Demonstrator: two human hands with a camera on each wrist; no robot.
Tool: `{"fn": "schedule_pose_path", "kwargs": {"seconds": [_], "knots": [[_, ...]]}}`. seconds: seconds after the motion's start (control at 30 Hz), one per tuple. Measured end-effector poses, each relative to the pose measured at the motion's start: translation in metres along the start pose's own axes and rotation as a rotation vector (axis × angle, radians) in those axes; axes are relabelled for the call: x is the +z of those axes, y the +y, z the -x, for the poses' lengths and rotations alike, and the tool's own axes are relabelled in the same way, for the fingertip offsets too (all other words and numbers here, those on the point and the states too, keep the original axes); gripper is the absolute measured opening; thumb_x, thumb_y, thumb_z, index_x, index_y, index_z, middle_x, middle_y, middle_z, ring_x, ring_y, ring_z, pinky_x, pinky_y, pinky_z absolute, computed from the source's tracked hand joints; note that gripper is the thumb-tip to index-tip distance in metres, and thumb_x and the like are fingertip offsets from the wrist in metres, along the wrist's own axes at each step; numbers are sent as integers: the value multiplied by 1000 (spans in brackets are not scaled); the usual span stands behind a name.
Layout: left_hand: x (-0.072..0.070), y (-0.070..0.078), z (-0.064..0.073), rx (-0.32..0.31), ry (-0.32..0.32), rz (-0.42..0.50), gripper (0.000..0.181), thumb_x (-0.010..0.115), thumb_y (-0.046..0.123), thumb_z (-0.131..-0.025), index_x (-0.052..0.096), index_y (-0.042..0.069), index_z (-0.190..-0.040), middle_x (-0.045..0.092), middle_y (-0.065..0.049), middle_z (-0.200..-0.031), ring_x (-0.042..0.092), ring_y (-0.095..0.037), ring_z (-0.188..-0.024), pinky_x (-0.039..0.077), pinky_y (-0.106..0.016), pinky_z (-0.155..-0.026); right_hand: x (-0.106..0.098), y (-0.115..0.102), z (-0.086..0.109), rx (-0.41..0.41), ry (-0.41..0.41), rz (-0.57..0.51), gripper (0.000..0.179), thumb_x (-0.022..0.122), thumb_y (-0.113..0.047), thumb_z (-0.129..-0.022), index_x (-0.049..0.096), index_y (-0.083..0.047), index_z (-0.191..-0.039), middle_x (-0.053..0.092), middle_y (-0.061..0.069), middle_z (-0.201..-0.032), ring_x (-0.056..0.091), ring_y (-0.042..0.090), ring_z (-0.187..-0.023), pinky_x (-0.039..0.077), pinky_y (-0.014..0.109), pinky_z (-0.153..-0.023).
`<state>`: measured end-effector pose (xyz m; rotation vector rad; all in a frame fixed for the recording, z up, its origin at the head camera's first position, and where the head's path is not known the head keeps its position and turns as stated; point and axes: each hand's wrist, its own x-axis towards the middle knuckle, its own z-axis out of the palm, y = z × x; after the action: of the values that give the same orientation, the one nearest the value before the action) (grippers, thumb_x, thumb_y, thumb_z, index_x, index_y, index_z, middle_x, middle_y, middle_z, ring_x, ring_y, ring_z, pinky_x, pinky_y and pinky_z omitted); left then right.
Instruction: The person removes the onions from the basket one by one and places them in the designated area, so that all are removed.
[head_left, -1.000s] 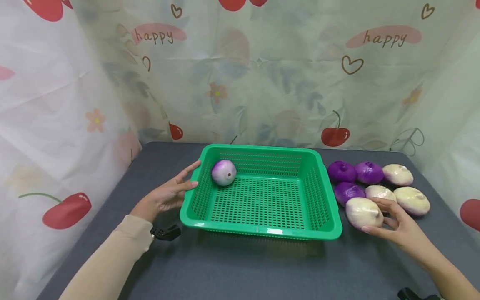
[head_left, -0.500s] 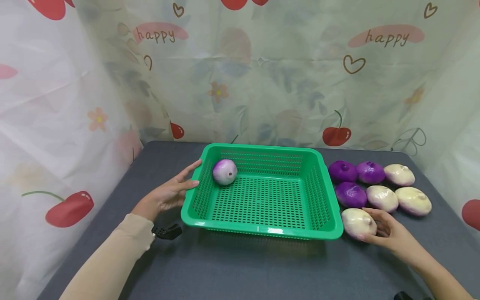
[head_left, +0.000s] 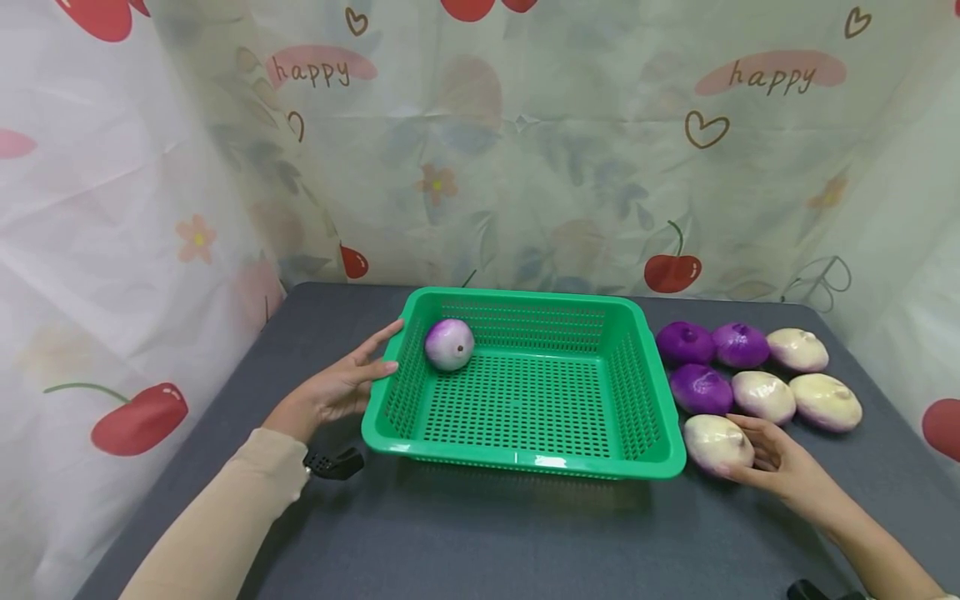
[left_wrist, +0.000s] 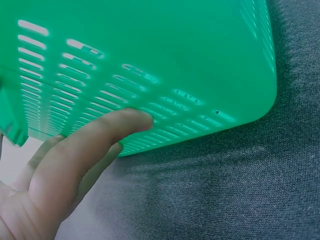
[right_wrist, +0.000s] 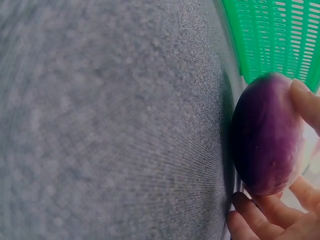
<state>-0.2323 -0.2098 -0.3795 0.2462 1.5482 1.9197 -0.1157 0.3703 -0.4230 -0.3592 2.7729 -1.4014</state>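
Note:
In the head view, my right hand [head_left: 787, 471] holds a white-and-purple onion [head_left: 716, 443] between thumb and fingers, low at the table just outside the basket's right front corner. The onion's dark purple underside [right_wrist: 267, 137] faces the right wrist view. My left hand [head_left: 341, 385] touches the left side of a green perforated basket [head_left: 517, 462]; its thumb and index fingertip meet the rim, and other fingers lie against the outer wall [left_wrist: 165, 55]. One purple-and-white onion [head_left: 449, 345] lies in the basket's far left corner.
Several onions are grouped right of the basket: purple ones [head_left: 701, 389] nearest it, white ones [head_left: 763, 397] farther right. A grey cloth [head_left: 480, 542] covers the table. Printed curtains [head_left: 517, 167] hang behind and at the sides.
The right hand has drawn the white-and-purple onion slightly toward the front and left, apart from the white onion behind it. Over the last half second it has barely moved. The left hand stays put.

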Motion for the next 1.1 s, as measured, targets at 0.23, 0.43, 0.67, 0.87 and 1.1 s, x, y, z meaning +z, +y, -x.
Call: {"fn": "schedule_pose_path", "kwargs": {"seconds": [0.23, 0.43, 0.67, 0.87, 1.1], "knots": [[1, 0, 1, 5, 0, -5, 70, 44, 13, -104, 8, 46, -153, 9, -17, -160, 51, -40, -126, 49, -60, -90, 1, 1, 0, 3, 11, -13, 65, 68, -4, -88, 32, 8, -141, 38, -37, -120, 41, -21, -104, 45, 8, -77], [-2, -3, -1, 3, 10, -20, 69, 44, 14, -104, 8, 47, -152, 10, -18, -160, 53, -39, -124, 49, -60, -90, 1, 1, 0, 1, 17, -11, 66, 69, -2, -87, 32, 9, -140, 38, -35, -120, 43, -20, -103, 47, 10, -76], [-3, -4, -2, 5, 16, -27, 68, 44, 14, -104, 10, 48, -152, 12, -17, -159, 54, -37, -123, 49, -60, -90, -2, 5, -1, 2, -1, -31, 65, 67, -2, -88, 31, 9, -141, 35, -34, -123, 39, -22, -105, 43, 5, -79], [-2, -2, 0, 3, 17, -17, 69, 45, 14, -104, 10, 48, -152, 11, -18, -159, 53, -39, -123, 49, -60, -89, -12, 2, -7, 7, -68, -37, 62, 63, -4, -91, 31, 11, -142, 37, -37, -122, 39, -22, -105, 44, 6, -79], [0, -1, 0, -4, 19, -14, 70, 47, 14, -103, 10, 48, -152, 10, -18, -160, 52, -40, -124, 49, -60, -90, -24, -15, -16, 61, -107, 1, 66, 63, -8, -93, 24, 13, -143, 49, 14, -136, 41, -22, -105, 49, 11, -77]]}}
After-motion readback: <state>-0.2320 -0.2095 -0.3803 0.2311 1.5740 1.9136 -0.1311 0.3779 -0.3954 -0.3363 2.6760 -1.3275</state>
